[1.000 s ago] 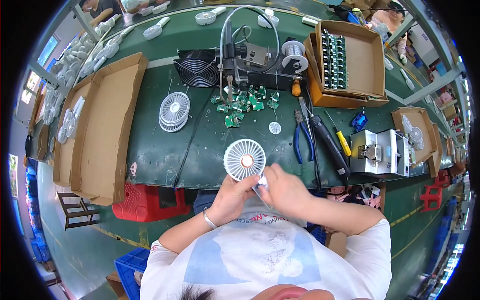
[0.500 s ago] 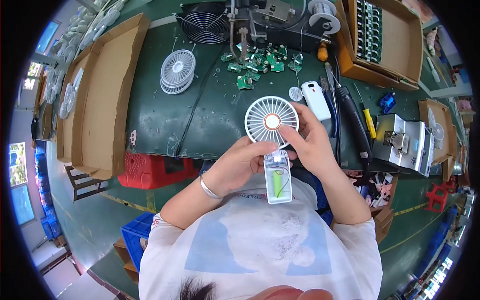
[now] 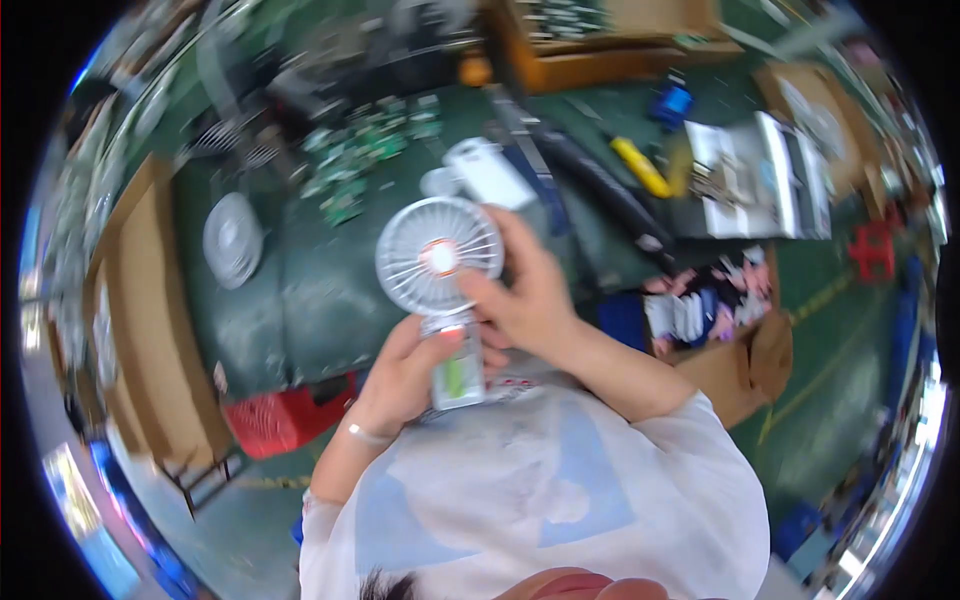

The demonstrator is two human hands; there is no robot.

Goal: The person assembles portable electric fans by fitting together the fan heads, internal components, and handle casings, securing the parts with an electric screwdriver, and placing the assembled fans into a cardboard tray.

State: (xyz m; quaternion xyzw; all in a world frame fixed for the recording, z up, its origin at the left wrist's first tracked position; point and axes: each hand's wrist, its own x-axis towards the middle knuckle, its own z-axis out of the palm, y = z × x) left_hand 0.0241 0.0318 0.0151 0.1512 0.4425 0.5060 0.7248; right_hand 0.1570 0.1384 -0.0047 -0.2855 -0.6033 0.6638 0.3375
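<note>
Close in front of my chest is a small white handheld fan (image 3: 432, 258) with a round grille and an orange-ringed hub. Its opened handle (image 3: 459, 378) points toward me and shows a green battery cell inside. My left hand (image 3: 405, 372) is closed round the upper handle, thumb across it just below the grille. The grille's right side sits in my right hand (image 3: 525, 295), thumb on its front and fingers behind. Just beyond the fan lies a white rectangular casing (image 3: 490, 173) on the green bench. The whole view is smeared by motion.
Green circuit boards (image 3: 350, 150) lie scattered beyond the fan. A white grille (image 3: 233, 240) is at left, beside a long cardboard tray (image 3: 165, 320). To the right are a black tool (image 3: 600, 185), a yellow-handled screwdriver (image 3: 640, 167) and a metal fixture (image 3: 735, 180). Below the bench stands a red stool (image 3: 285, 420).
My head view has turned, so the bench appears shifted left and rotated. Both hands still hold the fan; my left thumb now lies lower, over the handle's upper part.
</note>
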